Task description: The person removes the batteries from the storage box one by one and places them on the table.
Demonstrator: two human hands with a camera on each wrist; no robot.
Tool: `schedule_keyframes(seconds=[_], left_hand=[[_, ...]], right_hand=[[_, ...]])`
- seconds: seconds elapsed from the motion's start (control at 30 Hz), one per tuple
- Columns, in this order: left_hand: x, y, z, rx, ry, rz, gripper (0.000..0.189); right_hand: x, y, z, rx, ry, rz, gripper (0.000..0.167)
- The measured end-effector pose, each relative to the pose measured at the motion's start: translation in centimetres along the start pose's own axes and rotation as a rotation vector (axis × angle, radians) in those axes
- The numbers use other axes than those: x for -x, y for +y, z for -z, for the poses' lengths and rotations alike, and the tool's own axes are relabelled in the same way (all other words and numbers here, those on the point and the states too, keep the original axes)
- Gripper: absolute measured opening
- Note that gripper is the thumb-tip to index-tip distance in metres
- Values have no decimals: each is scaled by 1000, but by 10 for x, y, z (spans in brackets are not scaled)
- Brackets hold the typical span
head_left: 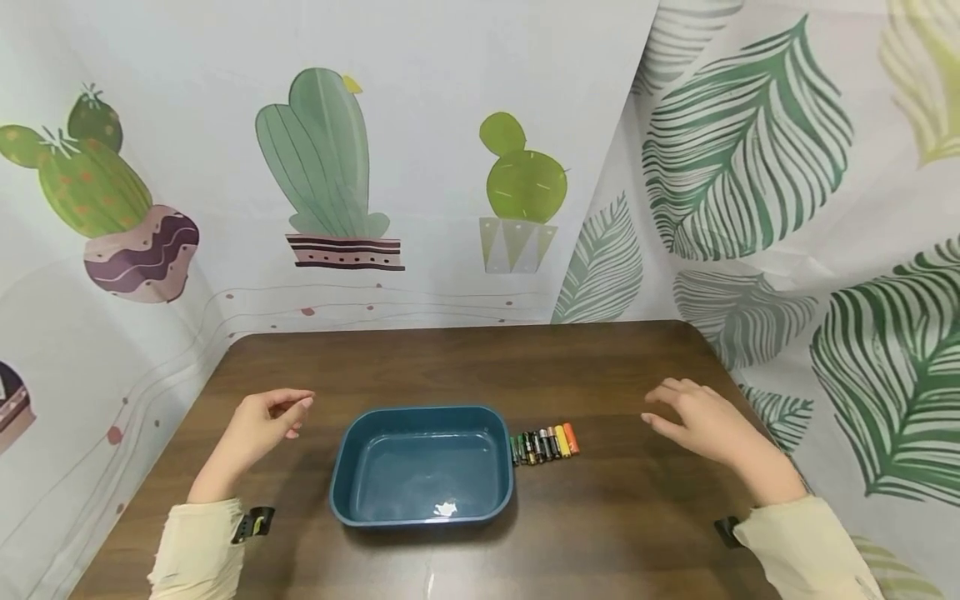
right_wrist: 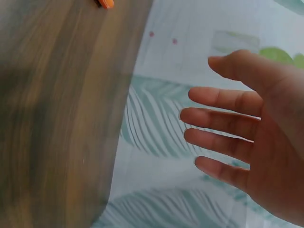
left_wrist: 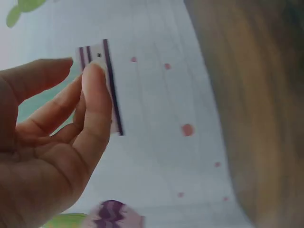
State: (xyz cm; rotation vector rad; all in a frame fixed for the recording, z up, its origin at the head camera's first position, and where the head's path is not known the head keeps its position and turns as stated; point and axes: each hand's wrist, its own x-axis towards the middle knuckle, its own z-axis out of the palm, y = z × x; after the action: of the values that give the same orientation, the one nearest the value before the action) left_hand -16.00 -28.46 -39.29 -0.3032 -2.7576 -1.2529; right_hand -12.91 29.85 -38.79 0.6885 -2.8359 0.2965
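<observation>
A dark teal rectangular basin [head_left: 427,467] sits on the brown table with nothing inside it. Just right of its rim, several batteries [head_left: 545,444] lie side by side in a row, with green, black, yellow and orange casings. My left hand [head_left: 262,423] is over the table to the left of the basin, its fingers loosely bent; a gap shows between thumb and fingertips in the left wrist view. On the far right my right hand [head_left: 697,418] hovers with relaxed, spread fingers [right_wrist: 223,122] and holds nothing. An orange battery end [right_wrist: 107,4] shows at the top of the right wrist view.
The wooden table [head_left: 600,517] has rounded back corners. Behind it hangs a white cloth [head_left: 435,167] printed with cacti, and a leaf-printed cloth [head_left: 750,167] covers the right side. Dark wrist straps [head_left: 257,522] are at both sleeves.
</observation>
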Motion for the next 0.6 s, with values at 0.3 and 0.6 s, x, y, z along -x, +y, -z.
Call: schedule_keyframes(seconds=[0.3,0.6], left_hand=[[3,31,-2,-231,380,-286,22],[-13,29,-27,-317,519,-363,39]], right_hand=[[25,5,6,-6,212,-129,19],[17,-1,-5,-24,383,-178,37]])
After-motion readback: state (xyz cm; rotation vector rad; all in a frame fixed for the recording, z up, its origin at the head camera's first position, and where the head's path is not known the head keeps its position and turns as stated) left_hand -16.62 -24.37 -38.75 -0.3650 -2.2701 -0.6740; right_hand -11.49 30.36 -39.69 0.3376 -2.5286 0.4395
